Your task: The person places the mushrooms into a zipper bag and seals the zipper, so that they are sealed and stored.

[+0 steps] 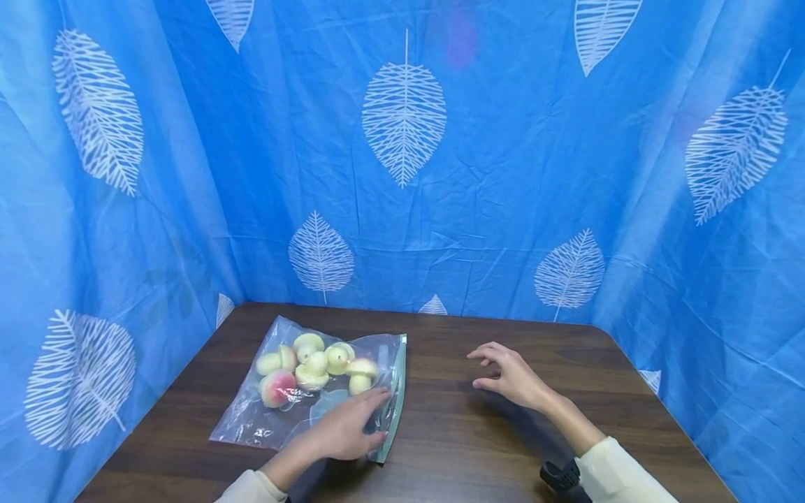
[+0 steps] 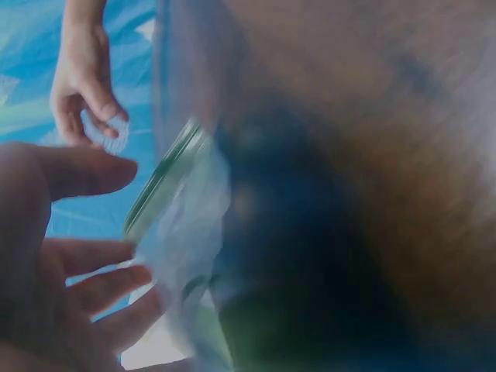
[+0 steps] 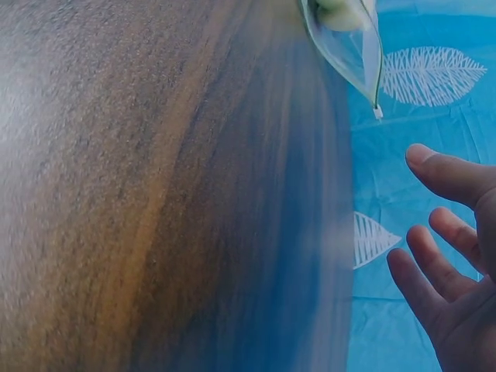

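Note:
A clear zip bag [image 1: 251, 419] lies flat on the table with its green-edged mouth [image 1: 397, 405] toward the right. Inside are several pale yellow, rounded pieces [image 1: 312, 370], some mushroom-shaped, and a pink-and-cream one [image 1: 277, 388] like a peach. Over the bag's near right corner is my left hand [image 1: 342, 426], its fingers loosely extended at the mouth. In the left wrist view the green seal [image 2: 167, 182] stands right by the spread fingertips. My right hand [image 1: 511, 377] hovers above the table to the right of the bag, fingers loosely bent and holding nothing.
The dark wooden table [image 1: 440, 433] has blue curtains [image 1: 490, 209] with white leaf prints on its far side and both flanks. A white slider [image 3: 378, 112] sits at the end of the bag's seal. A black band [image 1: 560, 476] is around the right wrist.

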A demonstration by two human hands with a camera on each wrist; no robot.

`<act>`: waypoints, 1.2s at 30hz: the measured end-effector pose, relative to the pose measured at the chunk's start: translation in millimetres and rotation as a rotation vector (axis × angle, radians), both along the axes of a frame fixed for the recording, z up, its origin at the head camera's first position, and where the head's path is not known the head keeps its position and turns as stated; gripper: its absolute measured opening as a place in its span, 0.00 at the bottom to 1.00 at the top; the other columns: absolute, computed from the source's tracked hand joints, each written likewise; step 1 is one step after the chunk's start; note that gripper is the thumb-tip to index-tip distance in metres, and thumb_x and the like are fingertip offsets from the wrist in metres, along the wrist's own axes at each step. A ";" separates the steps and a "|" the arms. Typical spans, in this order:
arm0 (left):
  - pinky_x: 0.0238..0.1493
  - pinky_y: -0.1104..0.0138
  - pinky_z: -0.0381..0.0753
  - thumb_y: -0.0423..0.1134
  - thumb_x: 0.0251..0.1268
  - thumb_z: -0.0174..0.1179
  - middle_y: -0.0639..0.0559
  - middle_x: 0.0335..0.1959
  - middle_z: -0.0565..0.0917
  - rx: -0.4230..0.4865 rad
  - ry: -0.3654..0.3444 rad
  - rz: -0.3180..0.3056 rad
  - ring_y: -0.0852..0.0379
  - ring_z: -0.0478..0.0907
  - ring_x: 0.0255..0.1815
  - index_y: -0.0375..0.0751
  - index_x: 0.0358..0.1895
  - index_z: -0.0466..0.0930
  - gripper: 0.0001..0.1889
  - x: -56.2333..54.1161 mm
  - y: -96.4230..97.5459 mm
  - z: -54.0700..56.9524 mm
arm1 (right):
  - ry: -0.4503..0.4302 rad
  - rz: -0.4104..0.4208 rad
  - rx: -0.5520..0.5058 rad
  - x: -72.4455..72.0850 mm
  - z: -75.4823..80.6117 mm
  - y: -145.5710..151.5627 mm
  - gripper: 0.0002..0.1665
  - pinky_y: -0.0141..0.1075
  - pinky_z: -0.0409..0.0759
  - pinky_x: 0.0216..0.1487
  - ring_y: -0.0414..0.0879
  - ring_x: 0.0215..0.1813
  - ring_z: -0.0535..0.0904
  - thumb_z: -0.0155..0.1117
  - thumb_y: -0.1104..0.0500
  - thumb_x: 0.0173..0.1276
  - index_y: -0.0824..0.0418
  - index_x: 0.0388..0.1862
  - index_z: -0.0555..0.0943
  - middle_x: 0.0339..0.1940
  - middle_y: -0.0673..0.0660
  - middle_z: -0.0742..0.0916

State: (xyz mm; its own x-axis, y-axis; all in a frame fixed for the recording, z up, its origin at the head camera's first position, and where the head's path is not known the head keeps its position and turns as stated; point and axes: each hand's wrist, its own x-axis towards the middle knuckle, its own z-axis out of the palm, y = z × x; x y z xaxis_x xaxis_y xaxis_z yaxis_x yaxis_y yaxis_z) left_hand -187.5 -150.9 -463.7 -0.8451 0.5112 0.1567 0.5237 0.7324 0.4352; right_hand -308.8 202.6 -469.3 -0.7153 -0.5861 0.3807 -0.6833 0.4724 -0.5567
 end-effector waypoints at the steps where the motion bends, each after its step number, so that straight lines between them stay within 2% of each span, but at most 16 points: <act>1: 0.69 0.45 0.70 0.38 0.61 0.70 0.35 0.72 0.72 -0.006 -0.022 -0.013 0.36 0.71 0.70 0.28 0.72 0.70 0.36 -1.3 -1.5 1.7 | 0.000 0.001 0.000 0.0 -0.3 0.0 0.28 0.47 0.86 0.49 0.62 0.51 0.81 0.78 0.68 0.62 0.58 0.61 0.82 0.56 0.55 0.83; 5: 0.69 0.47 0.70 0.33 0.55 0.71 0.36 0.73 0.72 -0.052 -0.064 -0.062 0.36 0.71 0.70 0.30 0.72 0.71 0.38 -6.9 -6.4 4.8 | -0.002 0.002 0.011 0.2 -1.1 -0.5 0.27 0.49 0.86 0.48 0.62 0.51 0.81 0.78 0.67 0.63 0.59 0.61 0.82 0.56 0.56 0.83; 10: 0.67 0.51 0.73 0.35 0.54 0.75 0.40 0.73 0.73 -0.150 -0.016 -0.092 0.40 0.73 0.69 0.34 0.70 0.75 0.37 -11.6 -6.5 3.7 | -0.023 0.022 0.018 1.7 -2.1 -3.7 0.27 0.52 0.86 0.49 0.64 0.52 0.81 0.77 0.67 0.64 0.62 0.61 0.81 0.56 0.60 0.83; 13: 0.66 0.52 0.75 0.40 0.53 0.78 0.43 0.72 0.74 -0.194 0.007 -0.069 0.42 0.73 0.69 0.36 0.69 0.77 0.37 -12.8 -3.7 2.5 | -0.031 0.034 0.016 2.7 -2.9 -6.7 0.26 0.53 0.85 0.49 0.64 0.52 0.82 0.77 0.68 0.64 0.63 0.61 0.81 0.56 0.61 0.83; 18: 0.64 0.52 0.77 0.48 0.51 0.80 0.45 0.71 0.75 -0.239 0.030 -0.016 0.44 0.74 0.69 0.40 0.67 0.80 0.38 -14.8 0.9 -3.4 | -0.017 0.044 0.027 3.1 -5.0 -11.7 0.26 0.48 0.86 0.48 0.62 0.51 0.83 0.78 0.67 0.63 0.65 0.60 0.82 0.56 0.59 0.84; 26: 0.56 0.49 0.81 0.58 0.51 0.78 0.44 0.66 0.79 -0.287 0.132 0.012 0.45 0.76 0.65 0.42 0.62 0.84 0.36 -13.8 5.3 -11.5 | -0.024 0.083 0.043 -0.7 -6.7 -24.3 0.26 0.46 0.86 0.49 0.60 0.51 0.83 0.78 0.66 0.63 0.67 0.60 0.81 0.56 0.58 0.83; 30: 0.53 0.48 0.82 0.61 0.52 0.76 0.45 0.65 0.79 -0.314 0.128 0.010 0.45 0.76 0.65 0.43 0.63 0.84 0.37 -10.9 7.1 -10.2 | -0.013 0.106 0.036 -4.2 -7.1 -34.4 0.25 0.49 0.86 0.48 0.62 0.50 0.83 0.77 0.67 0.64 0.68 0.60 0.81 0.55 0.61 0.84; 36: 0.56 0.49 0.81 0.63 0.52 0.75 0.47 0.67 0.78 -0.320 0.095 0.004 0.45 0.74 0.66 0.44 0.64 0.83 0.38 -10.9 7.2 -10.3 | -0.026 0.099 0.056 -9.8 -4.5 -53.0 0.26 0.49 0.85 0.50 0.61 0.50 0.83 0.77 0.64 0.66 0.67 0.61 0.80 0.56 0.65 0.84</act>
State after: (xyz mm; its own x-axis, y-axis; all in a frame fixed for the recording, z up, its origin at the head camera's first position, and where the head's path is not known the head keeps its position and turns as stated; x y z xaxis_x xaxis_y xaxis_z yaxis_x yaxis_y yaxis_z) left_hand -198.4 -143.7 -474.0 -0.8366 0.5438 0.0670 0.5476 0.8262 0.1326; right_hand -318.6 149.6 -473.9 -0.6619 -0.6740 0.3279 -0.7141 0.4341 -0.5492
